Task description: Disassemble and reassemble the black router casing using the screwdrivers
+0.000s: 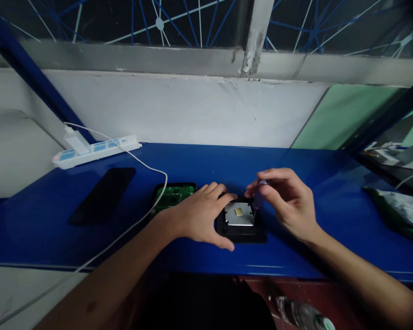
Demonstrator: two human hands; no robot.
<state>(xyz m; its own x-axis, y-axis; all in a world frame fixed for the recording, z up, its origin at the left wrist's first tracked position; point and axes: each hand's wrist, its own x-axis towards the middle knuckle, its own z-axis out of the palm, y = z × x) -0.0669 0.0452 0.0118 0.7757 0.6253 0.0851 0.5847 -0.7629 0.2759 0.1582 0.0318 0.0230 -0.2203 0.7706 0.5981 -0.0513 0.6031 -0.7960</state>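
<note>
My left hand (206,213) lies with its fingers spread over the left side of a black plastic housing (242,236). A silver metal plate (232,217) with a small gold-coloured square pad (239,211) sits in that housing. Between the thumb and fingers of my right hand (291,199) is a purple screwdriver (258,197), held roughly upright at the plate's right edge; its tip is hard to make out. Left of the housing, partly behind my left hand, a green circuit board (174,196) rests in a second black case.
A white cable (147,166) runs from a power strip (99,151) across the board and past my left arm. A dark flat phone-like slab (105,195) lies at left, a plastic packet (401,211) at right. Below the blue table (206,259) is a clear bottle (303,314).
</note>
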